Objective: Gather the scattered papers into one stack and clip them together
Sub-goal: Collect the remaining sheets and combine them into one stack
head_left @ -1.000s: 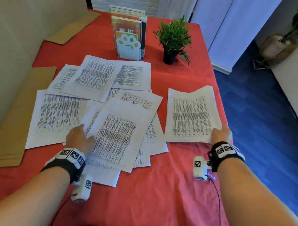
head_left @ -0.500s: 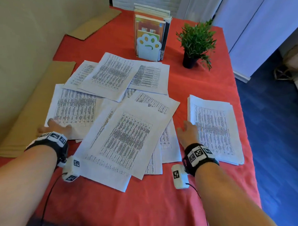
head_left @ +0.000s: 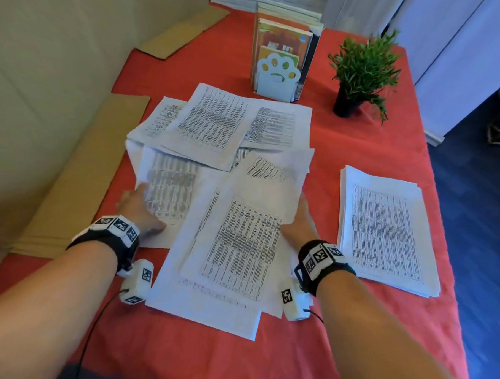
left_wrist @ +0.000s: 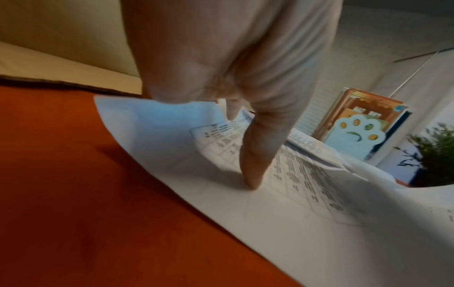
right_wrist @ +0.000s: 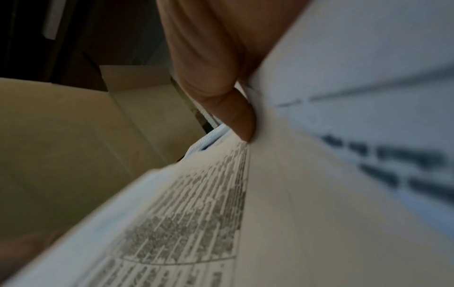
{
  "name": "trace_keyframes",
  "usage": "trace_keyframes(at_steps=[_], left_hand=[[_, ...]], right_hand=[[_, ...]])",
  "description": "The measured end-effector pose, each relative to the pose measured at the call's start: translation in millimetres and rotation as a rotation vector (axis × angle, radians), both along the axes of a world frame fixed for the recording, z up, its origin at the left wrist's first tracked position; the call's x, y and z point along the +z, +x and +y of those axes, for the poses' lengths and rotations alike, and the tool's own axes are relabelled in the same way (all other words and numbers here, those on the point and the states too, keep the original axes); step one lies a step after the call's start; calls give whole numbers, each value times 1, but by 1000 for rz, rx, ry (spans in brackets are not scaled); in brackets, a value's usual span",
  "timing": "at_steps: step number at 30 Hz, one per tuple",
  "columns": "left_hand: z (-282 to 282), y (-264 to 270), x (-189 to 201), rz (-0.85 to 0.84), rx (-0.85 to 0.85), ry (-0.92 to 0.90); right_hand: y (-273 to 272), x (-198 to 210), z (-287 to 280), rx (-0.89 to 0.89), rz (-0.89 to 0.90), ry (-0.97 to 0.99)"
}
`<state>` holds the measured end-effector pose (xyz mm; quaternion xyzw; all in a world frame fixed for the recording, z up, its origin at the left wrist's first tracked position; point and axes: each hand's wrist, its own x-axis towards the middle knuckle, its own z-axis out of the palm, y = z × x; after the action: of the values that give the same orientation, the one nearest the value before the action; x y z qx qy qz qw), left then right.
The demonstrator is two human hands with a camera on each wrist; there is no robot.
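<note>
In the head view the left hand [head_left: 139, 210] and right hand [head_left: 297, 223] sit closer together than before, bunching the scattered white printed paper sheets [head_left: 235, 246] on the red-clothed surface [head_left: 345, 147]; the left wrist view shows a straight thumb pressing a sheet, the right wrist view a thumb pinching lifted sheets, fingers hidden.

L hand [head_left: 136, 210] & R hand [head_left: 299, 224] on opposite edges of scattered papers [head_left: 240, 246], stack [head_left: 384, 232] nearby

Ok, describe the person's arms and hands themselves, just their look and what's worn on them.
Both forearms are bare: no sleeves, and no gloves on the left hand or right hand. Each wrist wears a black strap topped with white blocks bearing black square markers. A white boxy camera hangs below each; a thin black cable trails from the left one.
</note>
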<state>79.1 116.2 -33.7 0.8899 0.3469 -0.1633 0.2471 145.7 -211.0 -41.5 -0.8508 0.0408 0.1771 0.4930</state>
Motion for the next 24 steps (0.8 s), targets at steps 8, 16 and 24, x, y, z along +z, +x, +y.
trace_keyframes(at_steps=[8, 16, 24], left_hand=[[-33, -22, -5, -239, -85, -272], [-67, -79, -4, -159, -144, -474], [-73, -33, 25, -293, 20, -196]], right_hand=[[-25, -5, -14, 38, 19, -33], [-59, 2, -45, -16, 117, -181], [-71, 18, -36, -74, -218, -559]])
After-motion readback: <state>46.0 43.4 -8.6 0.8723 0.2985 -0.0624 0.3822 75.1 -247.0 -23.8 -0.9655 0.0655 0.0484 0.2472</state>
